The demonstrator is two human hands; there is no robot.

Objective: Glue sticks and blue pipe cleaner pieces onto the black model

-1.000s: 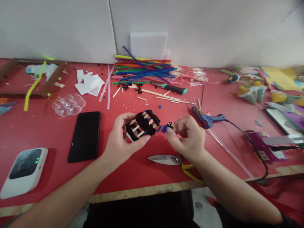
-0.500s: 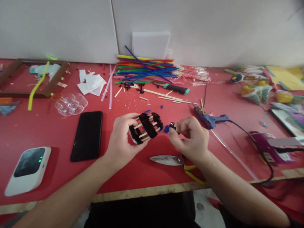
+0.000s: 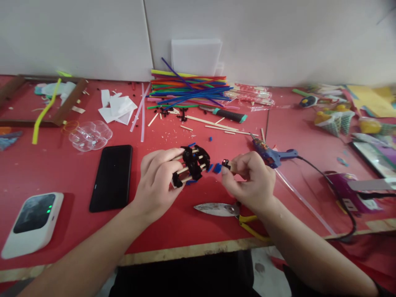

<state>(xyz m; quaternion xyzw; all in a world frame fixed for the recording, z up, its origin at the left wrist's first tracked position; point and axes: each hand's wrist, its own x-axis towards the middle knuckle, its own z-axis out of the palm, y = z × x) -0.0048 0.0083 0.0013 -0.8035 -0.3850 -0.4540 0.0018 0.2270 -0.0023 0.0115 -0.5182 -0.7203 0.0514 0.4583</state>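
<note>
My left hand (image 3: 159, 173) is closed around a small cage-like frame (image 3: 194, 164) of pale wooden sticks and fuzzy black strips, tilted above the table. Between the thumb and fingers of my right hand (image 3: 252, 175) is a small black piece (image 3: 226, 164) with a shiny spot, joined to something pale and wooden. A gap separates that piece from the frame. Small blue pieces (image 3: 217, 168) show on the table between my hands. Below them lie scissors (image 3: 216, 209) with yellow handles, partly hidden by my right wrist.
A glue gun (image 3: 274, 156) with a cord lies right of my right hand. Pipe cleaners (image 3: 188, 90) are heaped at the back, near a utility knife (image 3: 230, 115) and loose sticks. On the left are a black phone (image 3: 111, 178), a white device (image 3: 34, 222) and a clear tray (image 3: 90, 135).
My left hand has shifted slightly left and turned the stick frame, so its black strips face another way. My right hand keeps its pinch on the black piece, almost still.
</note>
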